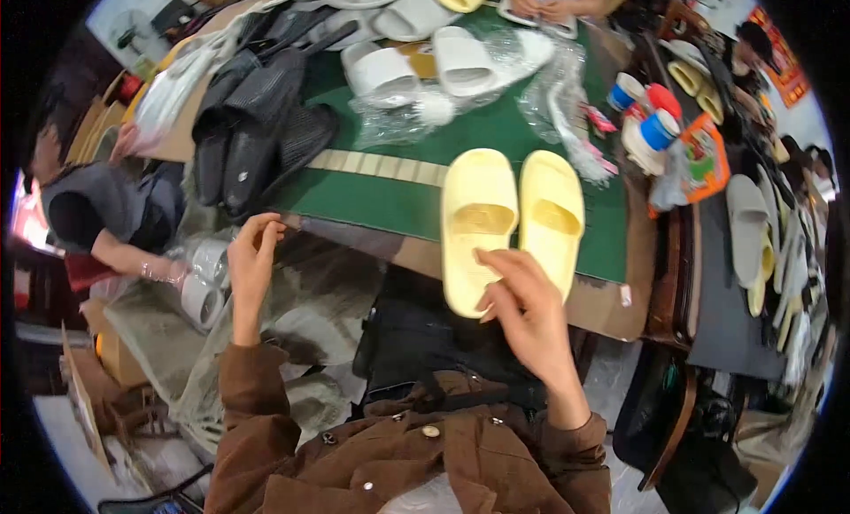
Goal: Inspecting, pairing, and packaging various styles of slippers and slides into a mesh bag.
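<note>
A pair of pale yellow slide slippers, the left slipper point(469, 213) and the right slipper point(558, 200), lies side by side at the table's near edge, toes pointing away. Over their heel ends is my right hand point(533, 324), its thumb and bent forefinger apart; whether the fingertips touch the left slipper's footbed, I cannot tell. My left hand point(251, 266) is raised beside the table's near left edge, fingers loosely curved, with nothing visible in it. Just beyond it several black slippers point(257, 115) are piled at the left of the green mat point(372, 200).
White slippers point(465, 62) with clear plastic wrap point(385, 124) lie farther back. Paper cups point(657, 131) and an orange bag point(704, 160) stand at the right edge. Another person's hands point(540, 5) work at the far side; a person at left handles wrapped white slippers point(202, 303).
</note>
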Available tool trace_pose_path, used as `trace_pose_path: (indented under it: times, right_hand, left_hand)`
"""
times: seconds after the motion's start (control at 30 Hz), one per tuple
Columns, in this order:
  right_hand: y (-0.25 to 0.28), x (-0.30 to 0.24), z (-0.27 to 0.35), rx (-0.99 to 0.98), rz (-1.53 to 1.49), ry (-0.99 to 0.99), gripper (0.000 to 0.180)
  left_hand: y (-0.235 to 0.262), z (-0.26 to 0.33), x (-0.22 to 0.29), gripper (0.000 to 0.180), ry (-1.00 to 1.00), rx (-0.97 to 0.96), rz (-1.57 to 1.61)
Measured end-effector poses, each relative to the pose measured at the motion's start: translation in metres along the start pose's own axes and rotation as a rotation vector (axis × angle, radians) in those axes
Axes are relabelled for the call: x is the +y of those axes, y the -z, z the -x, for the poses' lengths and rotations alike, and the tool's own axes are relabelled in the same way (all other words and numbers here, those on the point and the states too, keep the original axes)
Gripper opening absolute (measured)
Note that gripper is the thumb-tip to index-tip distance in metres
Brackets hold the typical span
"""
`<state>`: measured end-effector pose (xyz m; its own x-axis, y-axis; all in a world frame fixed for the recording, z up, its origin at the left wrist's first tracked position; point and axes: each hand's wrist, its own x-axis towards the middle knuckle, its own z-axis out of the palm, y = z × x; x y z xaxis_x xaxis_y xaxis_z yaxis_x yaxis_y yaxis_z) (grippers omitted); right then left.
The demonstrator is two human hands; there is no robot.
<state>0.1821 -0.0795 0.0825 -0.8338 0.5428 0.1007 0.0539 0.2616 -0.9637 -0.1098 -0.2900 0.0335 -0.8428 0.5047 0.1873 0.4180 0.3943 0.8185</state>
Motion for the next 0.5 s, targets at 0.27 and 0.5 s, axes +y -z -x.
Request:
trace_pose_path:
  times: [0.27,0.5]
  right_hand:
    - [0.148,0.023,0.017,0.807,0.133,0.033,0.024]
    - [0.287,0.058,0.055,1.208,0.605,-0.007,0.030]
  left_hand:
    - [-0.134,0.012,0.129,0.030,-0.634,-0.432,0.082]
    - [-0.262,0.005,0.145,0.055,-0.917,-0.226,-0.404]
